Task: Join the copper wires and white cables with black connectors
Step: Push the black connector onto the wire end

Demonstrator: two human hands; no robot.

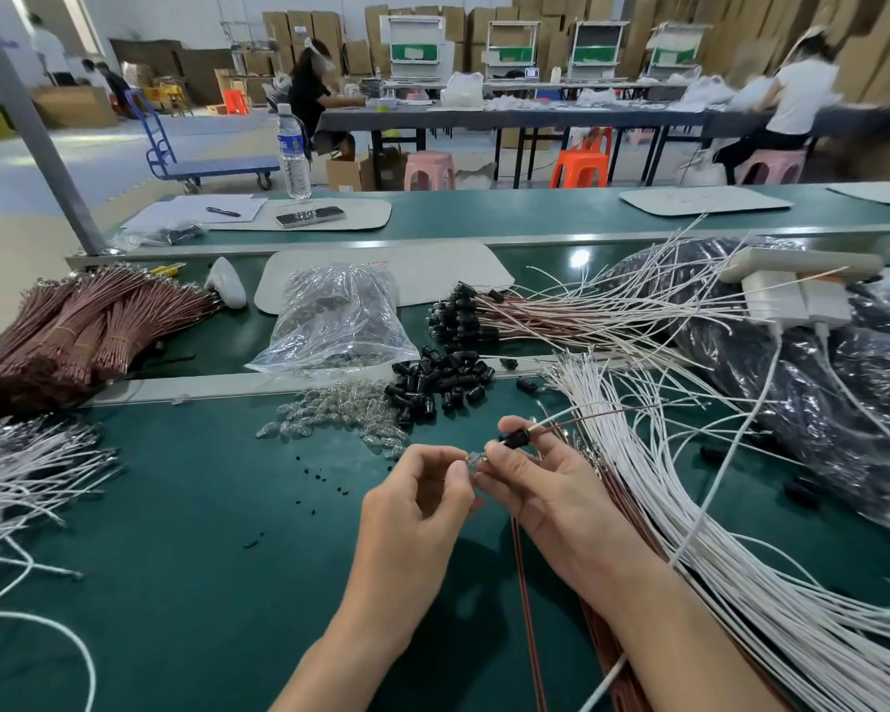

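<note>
Take the heap of loose connectors [440,382] as the centre. A scatter of bulbs [330,418] touches its left side, and a plastic bag [335,321] lies behind those. Bundled wires [73,331] sit far left. Assembled leads [484,316] lie behind the heap, fanned cables [689,506] to its right. In front, the left hand [417,506] holds a single bulb [472,458] and the right hand [540,485] holds one connector [517,438].

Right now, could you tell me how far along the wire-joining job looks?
Done: a pile of joined assemblies lies behind the loose black connectors. In hand: the right hand holds one black connector with wires fitted; the left hand pinches a small clear part at it. Left: bundled copper wires and many white cables.
</note>
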